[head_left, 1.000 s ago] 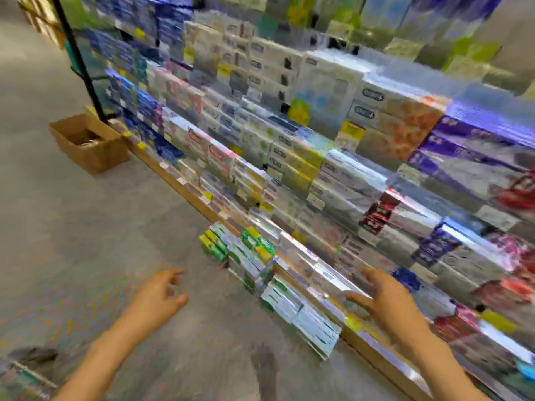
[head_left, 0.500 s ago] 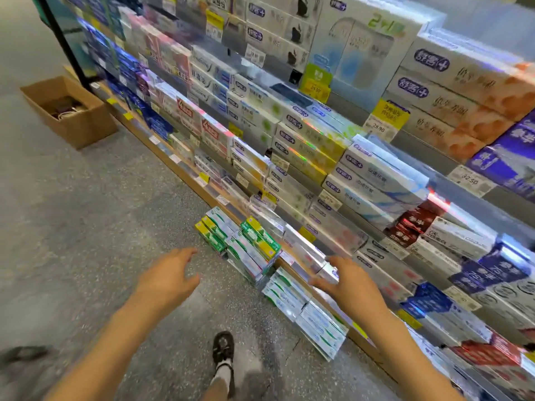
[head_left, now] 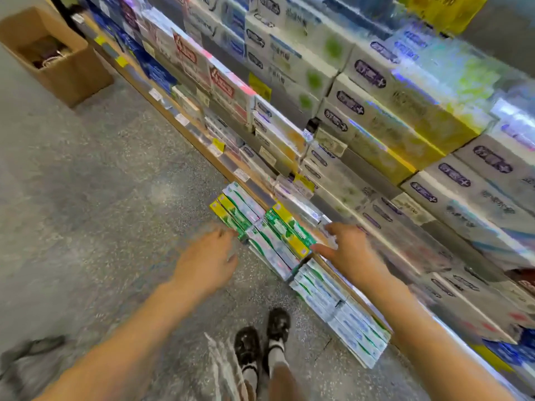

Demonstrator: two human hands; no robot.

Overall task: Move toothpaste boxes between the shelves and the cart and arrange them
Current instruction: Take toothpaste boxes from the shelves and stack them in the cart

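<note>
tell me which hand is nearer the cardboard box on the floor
Left. The left hand is on the aisle side, toward the cardboard box far ahead; the right hand is beside the shelf, farther away.

Glossy printed card toothpaste boxes; matt brown corrugated cardboard box; speckled grey stone-look floor, smooth; shiny black shoes.

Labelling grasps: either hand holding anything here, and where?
Nothing held. Left hand and right hand are open, reaching either side of the floor stack.
</note>
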